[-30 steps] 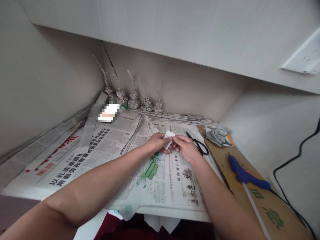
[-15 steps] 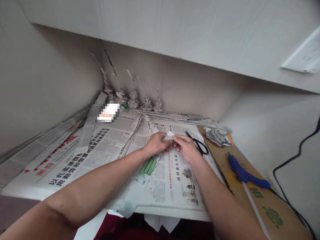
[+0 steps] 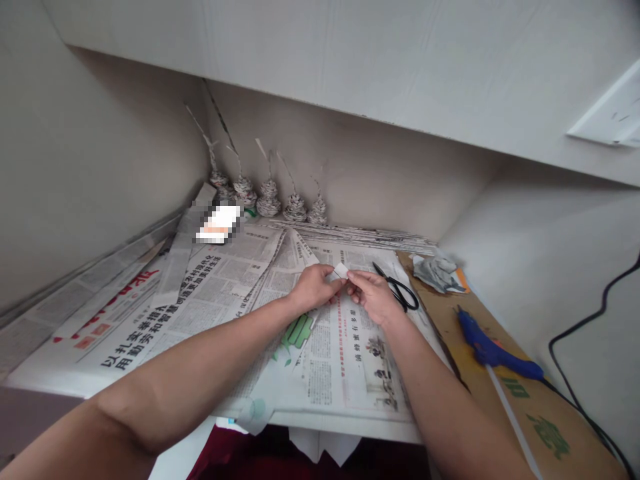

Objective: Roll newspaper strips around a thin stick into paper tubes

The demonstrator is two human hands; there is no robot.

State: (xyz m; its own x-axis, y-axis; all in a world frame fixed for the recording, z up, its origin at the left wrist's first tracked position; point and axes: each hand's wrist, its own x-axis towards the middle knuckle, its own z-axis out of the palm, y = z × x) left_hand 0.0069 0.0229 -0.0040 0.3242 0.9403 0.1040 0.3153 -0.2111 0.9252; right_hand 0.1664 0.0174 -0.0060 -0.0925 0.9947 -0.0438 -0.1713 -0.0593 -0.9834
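Both my hands meet over the middle of a newspaper-covered table (image 3: 125,333). My left hand (image 3: 314,287) and my right hand (image 3: 373,295) together pinch the upper end of a long newspaper strip (image 3: 285,340). The strip's white folded tip (image 3: 341,270) sticks up between my fingertips. From there the strip runs toward me and hangs over the table's front edge, showing a green print along its length.
Black scissors (image 3: 400,288) lie just right of my right hand. A blue glue gun (image 3: 493,350) with a white stick rests on brown cardboard (image 3: 545,413) at the right, by a crumpled paper wad (image 3: 436,272). Several small rolled-paper cones (image 3: 269,200) stand along the back wall.
The white tip between my fingers has become smaller and sits lower. The strip's hanging end has shifted slightly along the front edge. My arms stay in the same place.
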